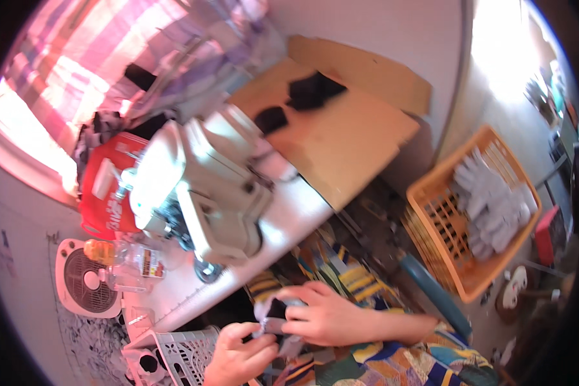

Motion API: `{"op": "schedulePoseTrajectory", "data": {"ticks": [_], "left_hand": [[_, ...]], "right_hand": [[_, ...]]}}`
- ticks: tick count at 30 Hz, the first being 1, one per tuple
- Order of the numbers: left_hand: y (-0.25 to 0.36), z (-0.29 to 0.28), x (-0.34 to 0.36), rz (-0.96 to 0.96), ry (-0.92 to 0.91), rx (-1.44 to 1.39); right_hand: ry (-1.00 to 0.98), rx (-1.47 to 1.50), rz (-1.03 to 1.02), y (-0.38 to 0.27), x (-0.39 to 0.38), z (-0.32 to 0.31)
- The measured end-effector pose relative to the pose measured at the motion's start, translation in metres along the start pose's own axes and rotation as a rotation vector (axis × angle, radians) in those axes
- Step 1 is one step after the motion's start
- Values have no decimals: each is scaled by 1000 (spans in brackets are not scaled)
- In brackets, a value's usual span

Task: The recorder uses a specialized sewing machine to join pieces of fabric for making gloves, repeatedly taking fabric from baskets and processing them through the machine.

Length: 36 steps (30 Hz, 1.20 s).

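Note:
My left hand (241, 354) and my right hand (312, 315) are together at the bottom centre, both closed on a small grey and black fabric piece (275, 325). My left fingers pinch its lower left part and my right fingers grip its right side over the patterned cloth on my lap. A cream sewing machine (219, 186) stands on the white table (296, 215) above my hands, with a clear bottle (128, 264) at its left.
An orange basket (437, 251) of grey gloves (489, 206) stands at the right. Cardboard (354, 148) with black pieces (312, 90) lies behind the machine. A fan (83, 276), red bag (106, 193) and white basket (186, 347) are at the left; a curtained window is behind.

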<state>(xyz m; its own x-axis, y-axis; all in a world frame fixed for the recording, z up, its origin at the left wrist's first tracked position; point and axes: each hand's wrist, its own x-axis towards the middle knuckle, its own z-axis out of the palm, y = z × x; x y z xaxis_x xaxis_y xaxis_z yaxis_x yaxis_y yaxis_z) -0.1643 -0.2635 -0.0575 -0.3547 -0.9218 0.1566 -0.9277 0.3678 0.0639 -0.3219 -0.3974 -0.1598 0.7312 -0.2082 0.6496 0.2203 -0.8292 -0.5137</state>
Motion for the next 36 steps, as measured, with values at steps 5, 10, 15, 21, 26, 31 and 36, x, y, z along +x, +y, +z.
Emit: {"op": "schedulePoseTrajectory", "data": {"ticks": [5,10,15,21,26,31,36], "left_hand": [[-29,15,17,-85,-66,-114],[-42,14,33,-102,64,-365],[-54,20,36,-204,-12,-406],[-58,33,41,-320,-10,-472],[-59,30,45,-343,-7,-533],[-54,26,48,-300,-68,-354],[-47,28,62,-147,295,-306]], "right_hand": [[-186,291,-11,49,24,15],[-376,445,-56,92,50,19],[-471,714,-49,121,46,39],[-524,789,61,139,35,22],[-508,808,94,139,28,21],[-471,785,38,138,30,21],[-440,726,12,132,40,11]]}}
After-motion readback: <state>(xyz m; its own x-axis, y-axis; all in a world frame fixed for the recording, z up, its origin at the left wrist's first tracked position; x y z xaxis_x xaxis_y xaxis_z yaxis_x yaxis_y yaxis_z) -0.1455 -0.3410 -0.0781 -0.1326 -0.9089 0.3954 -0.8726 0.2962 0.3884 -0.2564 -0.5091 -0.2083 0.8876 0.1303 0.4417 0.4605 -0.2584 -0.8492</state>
